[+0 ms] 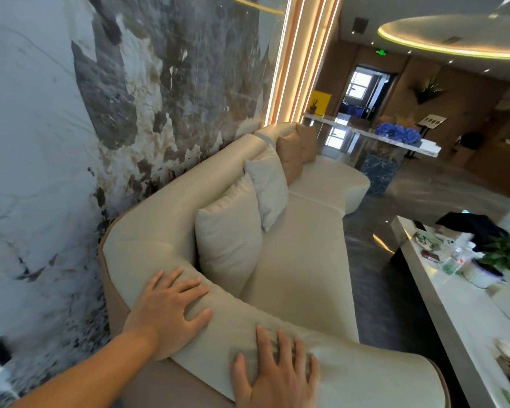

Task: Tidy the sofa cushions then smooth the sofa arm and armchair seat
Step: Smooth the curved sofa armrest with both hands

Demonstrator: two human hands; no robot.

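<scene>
A long cream sofa [304, 260] runs along the marble wall. Its padded arm [236, 328] curves across the bottom of the view. My left hand [168, 310] lies flat on the arm near the corner, fingers spread. My right hand [274, 375] presses flat on the arm further right, fingers apart, with small wrinkles in the cover around them. Two pale cushions [228, 245] [270, 187] lean upright against the backrest. Behind them stand two tan cushions [290, 160] at the far end.
A white coffee table [454, 313] at the right holds a potted plant [504, 254], a bottle, a dark garment and small items. A glossy grey floor strip [371, 260] separates it from the sofa. A counter with blue flowers [396, 134] stands beyond.
</scene>
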